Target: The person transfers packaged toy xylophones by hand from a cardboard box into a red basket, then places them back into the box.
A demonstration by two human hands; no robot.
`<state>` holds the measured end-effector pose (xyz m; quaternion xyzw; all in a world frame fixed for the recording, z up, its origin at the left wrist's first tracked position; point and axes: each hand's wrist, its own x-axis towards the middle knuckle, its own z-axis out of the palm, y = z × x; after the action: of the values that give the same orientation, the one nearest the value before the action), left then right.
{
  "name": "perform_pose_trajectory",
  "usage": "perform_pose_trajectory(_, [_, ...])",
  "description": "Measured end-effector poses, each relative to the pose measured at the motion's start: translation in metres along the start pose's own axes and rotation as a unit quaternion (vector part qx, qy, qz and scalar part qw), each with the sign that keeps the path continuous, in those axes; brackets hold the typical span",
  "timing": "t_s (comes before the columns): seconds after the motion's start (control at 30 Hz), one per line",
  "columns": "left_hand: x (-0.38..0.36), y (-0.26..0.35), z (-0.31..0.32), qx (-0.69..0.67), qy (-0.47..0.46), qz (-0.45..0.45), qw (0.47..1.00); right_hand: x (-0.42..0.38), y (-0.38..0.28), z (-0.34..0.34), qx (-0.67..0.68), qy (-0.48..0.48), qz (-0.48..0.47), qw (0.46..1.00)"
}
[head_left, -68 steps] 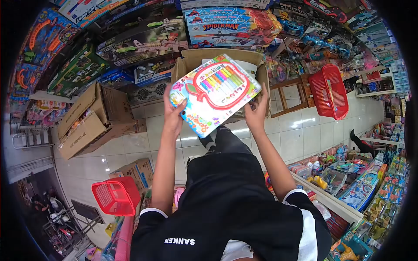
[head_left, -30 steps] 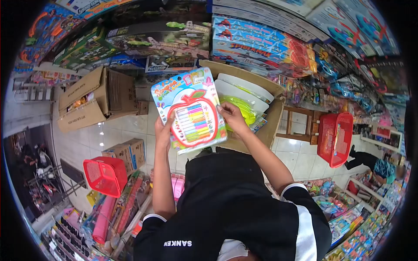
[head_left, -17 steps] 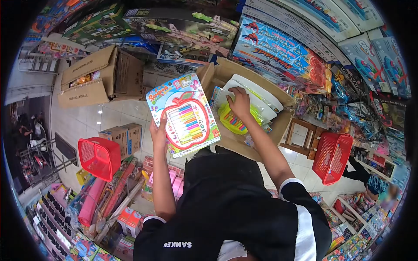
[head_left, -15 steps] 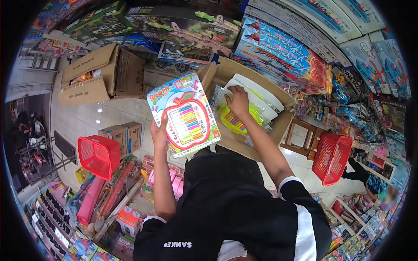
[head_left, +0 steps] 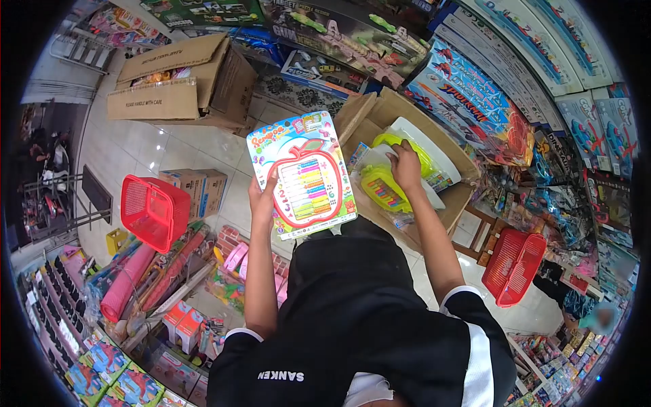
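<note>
My left hand [head_left: 263,197] grips the left edge of a carded toy abacus [head_left: 304,180], with its thumb on the front. The card carries a red apple-shaped frame with rows of coloured beads, and it faces me. My right hand [head_left: 405,168] reaches into an open cardboard box [head_left: 468,156], its fingers closed at the edge of a yellow-green toy abacus pack [head_left: 384,188]. Behind that hand, another yellow-green pack [head_left: 419,150] shows against white card backing. The fingertips are partly hidden among the packs.
Another open carton [head_left: 227,88] stands on the tiled floor at the upper left. Red plastic baskets sit at the left [head_left: 156,214] and right [head_left: 514,266]. Stacked toy boxes [head_left: 475,102] border the far side. Rolled pink material [head_left: 129,281] lies at the lower left.
My right hand has shifted within the box, and a second yellow-green pack is now exposed. The carded abacus stays in my left hand. The view has turned slightly.
</note>
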<state>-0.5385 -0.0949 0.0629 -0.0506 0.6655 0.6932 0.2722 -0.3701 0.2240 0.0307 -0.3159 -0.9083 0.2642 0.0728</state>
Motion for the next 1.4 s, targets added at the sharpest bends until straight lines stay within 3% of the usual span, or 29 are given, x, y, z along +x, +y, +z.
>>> perform_pose_trajectory(0.1, [0.0, -0.003, -0.008, -0.007, -0.01, 0.004, 1.0, -0.009, 0.002, -0.022, 0.011, 0.037, 0.028, 0.999])
perform_pose_trajectory(0.13, [-0.001, -0.002, -0.009, -0.012, -0.021, 0.009, 1.0, -0.011, 0.013, -0.023, -0.013, 0.132, -0.026, 0.991])
perform_pose_trajectory(0.27, [0.0, 0.0, -0.008, -0.012, -0.042, -0.004, 0.999, -0.031, -0.013, -0.097, -0.019, 0.17, 0.006, 0.985])
perform_pose_trajectory(0.37, [0.004, 0.006, 0.002, -0.016, -0.071, -0.014, 0.997, -0.053, -0.026, -0.136, 0.022, 0.265, -0.022, 0.964])
perform_pose_trajectory(0.5, [0.011, 0.01, 0.014, -0.026, -0.149, -0.041, 0.988, -0.107, -0.053, -0.16, 0.317, 0.32, 0.128, 0.883])
perform_pose_trajectory(0.57, [0.014, 0.018, 0.017, -0.017, -0.163, -0.065, 0.984, -0.128, -0.081, -0.157, 0.342, 0.375, 0.113, 0.854])
perform_pose_trajectory(0.63, [0.021, 0.025, 0.015, -0.002, -0.192, -0.089, 0.977, -0.148, -0.116, -0.15, 0.442, 0.418, 0.08, 0.79])
perform_pose_trajectory(0.77, [0.034, 0.039, 0.016, 0.008, -0.296, -0.107, 0.949, -0.173, -0.169, -0.108, 0.509, 0.416, 0.001, 0.754])
perform_pose_trajectory(0.87, [0.025, 0.03, 0.04, -0.034, -0.348, -0.119, 0.929, -0.202, -0.159, -0.081, 0.407, 0.376, 0.013, 0.832])
perform_pose_trajectory(1.0, [-0.037, 0.013, 0.109, -0.025, -0.39, -0.161, 0.906, -0.276, -0.103, -0.117, 0.42, 0.33, 0.011, 0.845])
perform_pose_trajectory(1.07, [-0.053, 0.003, 0.137, -0.017, -0.412, -0.188, 0.892, -0.305, -0.086, -0.134, 0.449, 0.253, 0.022, 0.857])
perform_pose_trajectory(1.23, [-0.134, -0.016, 0.197, -0.092, -0.474, -0.284, 0.828, -0.387, -0.041, -0.14, 0.545, 0.24, 0.074, 0.8])
perform_pose_trajectory(1.3, [-0.17, -0.027, 0.221, -0.004, -0.465, -0.203, 0.861, -0.421, -0.015, -0.136, 0.521, 0.254, 0.105, 0.808])
perform_pose_trajectory(1.37, [-0.198, -0.052, 0.244, 0.038, -0.495, -0.202, 0.844, -0.456, 0.009, -0.129, 0.502, 0.29, 0.121, 0.806])
perform_pose_trajectory(1.4, [-0.215, -0.069, 0.254, 0.068, -0.493, -0.187, 0.847, -0.473, 0.017, -0.128, 0.517, 0.336, 0.179, 0.767])
